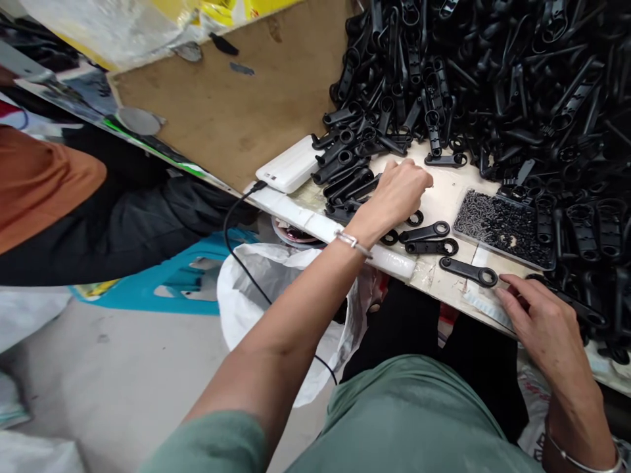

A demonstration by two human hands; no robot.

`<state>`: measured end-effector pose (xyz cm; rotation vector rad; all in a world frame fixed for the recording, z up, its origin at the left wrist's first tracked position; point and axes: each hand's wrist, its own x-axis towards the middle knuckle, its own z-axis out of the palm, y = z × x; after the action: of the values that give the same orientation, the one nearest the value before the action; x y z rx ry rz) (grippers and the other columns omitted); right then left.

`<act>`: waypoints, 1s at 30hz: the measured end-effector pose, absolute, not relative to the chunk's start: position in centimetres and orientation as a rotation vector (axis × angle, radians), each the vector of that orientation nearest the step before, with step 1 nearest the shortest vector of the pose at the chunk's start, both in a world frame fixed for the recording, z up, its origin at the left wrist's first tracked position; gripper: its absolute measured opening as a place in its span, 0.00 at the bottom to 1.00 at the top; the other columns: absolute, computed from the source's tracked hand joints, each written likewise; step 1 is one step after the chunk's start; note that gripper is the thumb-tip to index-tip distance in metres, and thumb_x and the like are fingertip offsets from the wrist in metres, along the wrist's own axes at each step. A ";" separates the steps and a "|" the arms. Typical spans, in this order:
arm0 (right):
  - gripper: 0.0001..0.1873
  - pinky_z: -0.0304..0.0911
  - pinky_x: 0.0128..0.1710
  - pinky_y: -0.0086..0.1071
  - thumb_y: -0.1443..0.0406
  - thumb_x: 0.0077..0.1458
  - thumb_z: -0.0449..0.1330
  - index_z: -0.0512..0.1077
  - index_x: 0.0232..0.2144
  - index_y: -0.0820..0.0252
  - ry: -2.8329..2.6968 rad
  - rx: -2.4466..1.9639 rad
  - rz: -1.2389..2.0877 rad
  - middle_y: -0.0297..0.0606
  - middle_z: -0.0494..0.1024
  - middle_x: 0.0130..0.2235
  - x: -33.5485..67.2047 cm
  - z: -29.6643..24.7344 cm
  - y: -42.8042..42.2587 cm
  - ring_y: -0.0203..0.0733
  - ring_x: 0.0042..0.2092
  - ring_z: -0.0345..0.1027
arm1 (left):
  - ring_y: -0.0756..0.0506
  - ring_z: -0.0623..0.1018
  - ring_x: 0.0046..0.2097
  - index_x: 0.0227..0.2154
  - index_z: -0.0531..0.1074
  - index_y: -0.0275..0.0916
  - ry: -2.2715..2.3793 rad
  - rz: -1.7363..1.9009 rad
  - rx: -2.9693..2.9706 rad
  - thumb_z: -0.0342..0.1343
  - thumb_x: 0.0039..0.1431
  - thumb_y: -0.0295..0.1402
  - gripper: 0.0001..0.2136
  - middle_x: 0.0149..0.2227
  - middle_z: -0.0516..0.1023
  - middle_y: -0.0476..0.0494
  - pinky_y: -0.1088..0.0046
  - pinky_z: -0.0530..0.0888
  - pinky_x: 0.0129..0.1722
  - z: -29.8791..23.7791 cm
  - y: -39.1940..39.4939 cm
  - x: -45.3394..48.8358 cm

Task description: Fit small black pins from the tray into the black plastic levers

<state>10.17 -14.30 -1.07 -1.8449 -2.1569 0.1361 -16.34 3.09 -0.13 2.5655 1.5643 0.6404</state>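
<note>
My left hand is over the worktop beside a pile of black plastic lever-like parts with ringed ends. Its fingers curl downward and away from view, so what they hold, if anything, is hidden. Just below it, toward the table edge, lie two more black levers. Close to the fingertips of my right hand rests a single black lever. That hand's thumb and fingers are apart, with nothing visible between them. A clear shallow box of small dark pieces sits between the hands, farther back.
A large heap of black parts covers the back right. Left of it are a white power bank with a black cable and a brown board. A white sack hangs below the edge. Another person's dark sleeve is at left.
</note>
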 end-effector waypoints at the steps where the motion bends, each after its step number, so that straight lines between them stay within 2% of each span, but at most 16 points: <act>1: 0.22 0.67 0.40 0.38 0.53 0.67 0.50 0.75 0.49 0.59 -2.146 -1.843 0.136 0.42 0.81 0.43 10.2 -1.1 -14.4 0.48 0.40 0.77 | 0.38 0.75 0.44 0.30 0.77 0.35 1.619 0.568 2.591 0.49 0.57 0.16 0.13 0.32 0.78 0.37 0.58 0.65 0.46 -0.4 4.1 -15.7; 6: 0.19 0.68 0.41 0.38 0.55 0.67 0.52 0.76 0.48 0.59 -2.084 -1.838 0.143 0.41 0.81 0.43 10.6 -1.1 -14.6 0.46 0.41 0.77 | 0.42 0.75 0.38 0.29 0.77 0.34 1.595 0.293 2.757 0.47 0.59 0.16 0.14 0.30 0.77 0.38 0.63 0.65 0.43 -1.5 7.4 -13.1; 11: 0.16 0.69 0.41 0.36 0.56 0.63 0.56 0.78 0.43 0.58 -1.935 -1.771 0.259 0.40 0.82 0.41 10.9 -0.5 -14.5 0.43 0.38 0.76 | 0.43 0.74 0.34 0.26 0.75 0.34 1.540 0.213 2.721 0.49 0.58 0.15 0.13 0.27 0.75 0.40 0.64 0.67 0.39 -0.3 6.5 -13.6; 14: 0.14 0.69 0.33 0.34 0.55 0.59 0.61 0.80 0.41 0.56 -1.614 -1.750 0.595 0.36 0.80 0.32 10.2 0.0 -14.5 0.37 0.28 0.72 | 0.45 0.74 0.34 0.27 0.74 0.35 1.417 0.341 2.659 0.49 0.60 0.16 0.13 0.29 0.75 0.42 0.66 0.69 0.36 1.5 3.2 -13.8; 15: 0.14 0.68 0.30 0.33 0.55 0.58 0.63 0.80 0.40 0.56 -1.476 -1.714 0.741 0.35 0.79 0.30 9.7 0.1 -14.5 0.36 0.26 0.70 | 0.44 0.75 0.36 0.29 0.74 0.34 1.241 0.602 2.534 0.50 0.62 0.18 0.11 0.31 0.76 0.40 0.66 0.70 0.37 2.0 1.6 -13.7; 17: 0.14 0.67 0.26 0.31 0.55 0.57 0.64 0.80 0.40 0.57 -1.221 -1.578 1.033 0.35 0.80 0.31 8.7 0.4 -14.5 0.33 0.24 0.67 | 0.46 0.76 0.40 0.33 0.74 0.35 1.062 0.727 2.470 0.52 0.66 0.25 0.08 0.36 0.78 0.42 0.68 0.73 0.41 2.6 -1.8 -12.9; 20: 0.14 0.64 0.21 0.28 0.55 0.53 0.67 0.80 0.37 0.58 -0.957 -1.337 1.352 0.35 0.79 0.30 7.3 0.8 -14.3 0.30 0.21 0.64 | 0.48 0.77 0.41 0.34 0.74 0.36 0.800 0.911 2.321 0.53 0.67 0.27 0.06 0.36 0.78 0.45 0.71 0.74 0.44 2.0 -6.5 -11.1; 25: 0.13 0.57 0.16 0.22 0.57 0.47 0.72 0.77 0.28 0.61 -0.736 -1.244 1.507 0.30 0.72 0.23 6.6 1.1 -14.0 0.26 0.19 0.57 | 0.50 0.77 0.38 0.34 0.73 0.37 0.785 1.122 2.003 0.56 0.65 0.27 0.04 0.33 0.78 0.47 0.75 0.74 0.40 -0.1 -9.6 -8.6; 30: 0.14 0.55 0.17 0.20 0.58 0.48 0.71 0.74 0.27 0.61 -0.672 -1.235 1.554 0.28 0.70 0.23 7.4 1.0 -14.2 0.25 0.19 0.57 | 0.50 0.77 0.38 0.35 0.74 0.36 0.805 1.179 2.142 0.56 0.65 0.26 0.04 0.34 0.80 0.47 0.76 0.73 0.40 -0.5 -9.4 -8.3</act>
<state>7.44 -14.23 0.96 -1.2351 -0.6722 1.5537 -8.29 -9.41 -0.53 2.1418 0.8050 1.1795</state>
